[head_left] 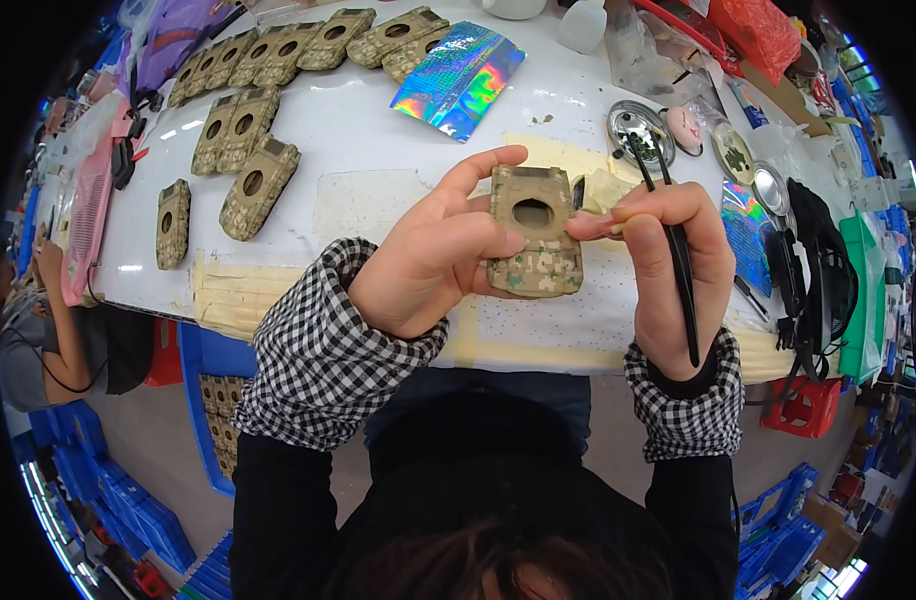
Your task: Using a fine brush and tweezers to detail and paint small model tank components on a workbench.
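Note:
My left hand (418, 250) grips a camouflage-patterned toy tank hull (543, 262) by its left side, the thumb lying on its top face below a round hole. Above the table's near part, the hull faces up toward me. My right hand (678, 225) is closed around black tweezers (684, 290), whose tips point away over a round metal dish (640, 120). Its fingertips come up to the hull's right edge; I cannot make out whether they pinch anything small there. More camouflage hulls (261, 188) lie at the left and along the far left edge.
A shiny holographic pouch (460, 80) lies beyond my hands. To the right are a pink rounded thing (683, 128), round tins (771, 187), a black bag (823, 250) and a green tray (858, 300). Another person's arm (58, 330) shows at far left. A blue crate (203, 400) holding hulls stands below the table.

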{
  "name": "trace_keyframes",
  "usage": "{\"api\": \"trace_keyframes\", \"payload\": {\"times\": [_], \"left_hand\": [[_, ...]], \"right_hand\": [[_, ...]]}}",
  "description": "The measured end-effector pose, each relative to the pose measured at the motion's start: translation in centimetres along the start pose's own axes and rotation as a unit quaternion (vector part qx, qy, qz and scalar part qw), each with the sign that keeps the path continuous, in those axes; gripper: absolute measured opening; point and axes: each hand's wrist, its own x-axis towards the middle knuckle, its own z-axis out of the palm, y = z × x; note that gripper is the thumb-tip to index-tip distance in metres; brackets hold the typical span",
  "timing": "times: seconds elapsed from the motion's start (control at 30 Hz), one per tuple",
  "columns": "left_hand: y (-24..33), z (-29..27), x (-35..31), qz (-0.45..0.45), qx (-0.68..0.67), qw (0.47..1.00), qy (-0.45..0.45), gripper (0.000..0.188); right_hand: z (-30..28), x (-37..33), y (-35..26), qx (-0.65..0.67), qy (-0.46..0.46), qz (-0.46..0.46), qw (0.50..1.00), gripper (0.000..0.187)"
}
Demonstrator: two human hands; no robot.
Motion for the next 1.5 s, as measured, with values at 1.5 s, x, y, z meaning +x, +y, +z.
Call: {"api": "trace_keyframes", "payload": {"times": [1.5], "left_hand": [[0.3, 0.1, 0.0, -0.011, 0.012, 1.000, 0.010, 0.075]], "right_hand": [[-2.8, -0.1, -0.5, -0.075, 0.117, -0.039, 0.990, 0.011]]}}
